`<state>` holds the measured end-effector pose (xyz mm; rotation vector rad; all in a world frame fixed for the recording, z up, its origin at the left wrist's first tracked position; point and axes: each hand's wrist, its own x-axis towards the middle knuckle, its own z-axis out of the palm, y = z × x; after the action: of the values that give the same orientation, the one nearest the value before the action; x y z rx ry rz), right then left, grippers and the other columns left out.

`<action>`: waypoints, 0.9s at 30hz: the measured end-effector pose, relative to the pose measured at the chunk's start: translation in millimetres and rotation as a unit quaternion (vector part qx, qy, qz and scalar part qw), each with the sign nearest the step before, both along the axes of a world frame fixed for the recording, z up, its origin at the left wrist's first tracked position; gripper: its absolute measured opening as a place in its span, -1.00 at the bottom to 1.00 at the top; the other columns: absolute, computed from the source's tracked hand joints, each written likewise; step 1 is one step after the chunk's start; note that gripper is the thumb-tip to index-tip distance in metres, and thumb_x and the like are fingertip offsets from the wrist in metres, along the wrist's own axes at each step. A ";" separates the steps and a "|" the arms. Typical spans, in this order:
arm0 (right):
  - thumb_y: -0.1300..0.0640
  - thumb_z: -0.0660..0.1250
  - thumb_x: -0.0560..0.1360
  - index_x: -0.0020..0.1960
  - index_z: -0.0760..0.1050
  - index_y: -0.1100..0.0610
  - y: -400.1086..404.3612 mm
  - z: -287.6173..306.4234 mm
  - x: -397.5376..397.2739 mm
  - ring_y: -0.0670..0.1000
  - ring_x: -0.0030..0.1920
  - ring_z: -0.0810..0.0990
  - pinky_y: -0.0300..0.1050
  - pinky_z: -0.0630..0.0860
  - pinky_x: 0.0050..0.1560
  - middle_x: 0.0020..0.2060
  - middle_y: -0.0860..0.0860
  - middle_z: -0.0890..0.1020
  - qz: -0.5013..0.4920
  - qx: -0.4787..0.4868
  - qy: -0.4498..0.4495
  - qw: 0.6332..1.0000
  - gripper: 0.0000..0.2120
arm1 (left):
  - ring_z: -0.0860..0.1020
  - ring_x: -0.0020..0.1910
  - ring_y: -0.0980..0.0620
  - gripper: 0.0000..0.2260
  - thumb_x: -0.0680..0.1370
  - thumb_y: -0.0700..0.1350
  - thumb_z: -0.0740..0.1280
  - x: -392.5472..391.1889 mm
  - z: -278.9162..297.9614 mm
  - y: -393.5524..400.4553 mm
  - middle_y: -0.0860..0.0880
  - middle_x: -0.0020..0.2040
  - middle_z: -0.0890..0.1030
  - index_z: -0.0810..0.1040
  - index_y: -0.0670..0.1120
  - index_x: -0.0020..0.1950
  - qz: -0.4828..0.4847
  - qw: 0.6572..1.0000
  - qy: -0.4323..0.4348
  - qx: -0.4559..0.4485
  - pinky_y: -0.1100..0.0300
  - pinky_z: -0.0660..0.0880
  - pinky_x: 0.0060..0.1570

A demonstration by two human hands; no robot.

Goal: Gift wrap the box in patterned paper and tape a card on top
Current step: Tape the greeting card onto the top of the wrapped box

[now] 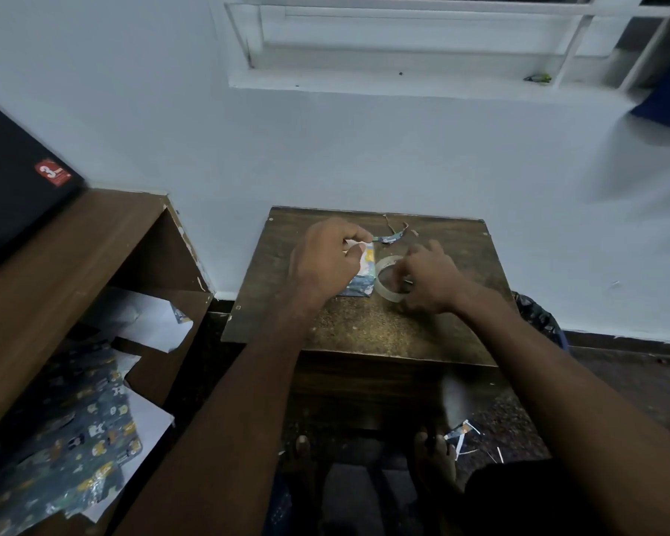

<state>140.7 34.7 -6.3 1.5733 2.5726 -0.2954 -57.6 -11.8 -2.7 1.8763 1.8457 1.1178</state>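
At frame centre, the left hand pinches a white paper flap against the wrapped box while the right hand grips the tape roll, probably to pull a strip for sealing.

We count two hands: the left hand and the right hand. On the counter we see one wrapped box, one roll of clear tape and one curled paper offcut. One patterned paper sheet lies on the shelf.
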 end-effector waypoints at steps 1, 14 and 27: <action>0.03 0.50 0.44 0.02 0.65 0.01 -1.0 0.5 0.7 0.14 0.24 0.35 0.03 0.44 0.16 0.10 0.01 0.50 0.005 0.013 0.014 1.000 -0.83 | 0.55 -0.14 0.23 -0.84 0.58 -0.12 0.47 3.8 1.3 0.7 0.15 0.07 0.71 0.75 0.13 0.09 -0.004 1.000 -0.006 0.004 0.10 0.61 0.00; 0.21 0.41 0.60 0.00 0.62 0.01 4.6 26.6 63.5 -0.03 0.05 0.64 -0.01 0.58 0.06 -0.04 -0.08 0.68 -0.025 -0.026 0.356 0.934 -0.89 | 0.64 0.07 0.28 -0.83 0.60 -0.11 0.46 39.1 6.9 15.2 0.17 0.06 0.75 0.77 0.02 0.17 -0.088 0.995 -0.052 -0.018 0.43 0.49 0.07; 0.25 0.40 0.62 0.04 0.69 0.06 1.0 36.5 60.9 -0.03 -0.02 0.70 -0.01 0.61 0.08 -0.10 -0.07 0.74 0.035 -0.059 0.415 0.907 -0.87 | 0.74 -0.12 0.10 -0.93 0.57 -0.15 0.53 55.1 18.5 1.5 0.08 -0.09 0.78 0.80 -0.07 0.02 -0.082 0.966 -0.246 -0.008 0.09 0.67 -0.01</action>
<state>201.7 35.7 30.1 1.5174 3.0762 -1.3436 -2.6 -10.3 15.8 1.5263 1.3932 1.3533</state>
